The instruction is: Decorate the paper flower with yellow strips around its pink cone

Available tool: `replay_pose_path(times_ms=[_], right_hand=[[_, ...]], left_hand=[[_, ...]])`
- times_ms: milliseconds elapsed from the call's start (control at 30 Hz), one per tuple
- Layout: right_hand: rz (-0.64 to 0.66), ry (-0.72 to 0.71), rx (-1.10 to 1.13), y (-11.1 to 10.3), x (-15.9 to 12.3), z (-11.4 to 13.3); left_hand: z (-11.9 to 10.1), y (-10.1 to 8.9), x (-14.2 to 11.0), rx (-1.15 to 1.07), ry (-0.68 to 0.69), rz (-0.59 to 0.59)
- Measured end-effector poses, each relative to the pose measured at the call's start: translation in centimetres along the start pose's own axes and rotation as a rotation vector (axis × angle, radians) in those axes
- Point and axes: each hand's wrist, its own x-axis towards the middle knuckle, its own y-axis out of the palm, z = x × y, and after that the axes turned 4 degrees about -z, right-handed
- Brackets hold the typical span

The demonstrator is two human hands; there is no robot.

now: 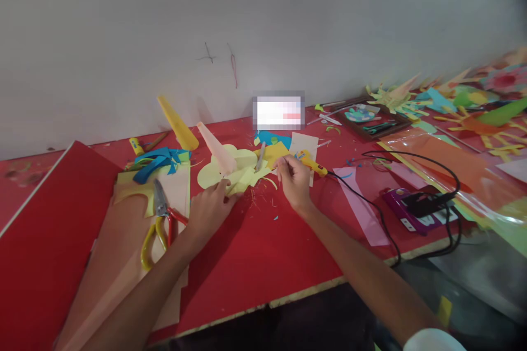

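Note:
My left hand (209, 205) rests on the red table (255, 252), fingers together, pinching the edge of pale yellow cut paper shapes (230, 173). A peach paper cone (216, 148) stands on those shapes just beyond it. My right hand (293, 180) is closed around a thin stick-like tool that I cannot name, its tip reaching toward the yellow paper. A yellow glue gun (310, 163) lies right behind that hand, its black cord (382, 219) trailing to the right.
Scissors with yellow and red handles (160, 219) lie on peach paper (123, 263) at left. A yellow cone (178, 123), blue scraps (158, 162), a purple power strip (415, 208), a clear plastic sheet (453, 175) and several colourful paper crafts (473, 104) surround the area. A wall (247, 38) closes the back.

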Motion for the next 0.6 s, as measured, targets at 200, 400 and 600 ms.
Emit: replay_pose_path(times_ms=[200,400,600], right_hand=[[0.131,-0.288,-0.31,-0.4,-0.1,-0.7],[0.584,-0.535,-0.666,0.0,0.4,-1.7],[0.752,-0.618,-0.866,0.7,0.0,-1.6]], left_hand=[[-0.3,0.6,-0.1,0.069,0.171,-0.143],[0.6,0.6,0.4,0.017,0.079,-0.189],[0.3,-0.2,0.3,-0.079,0.13,-0.38]])
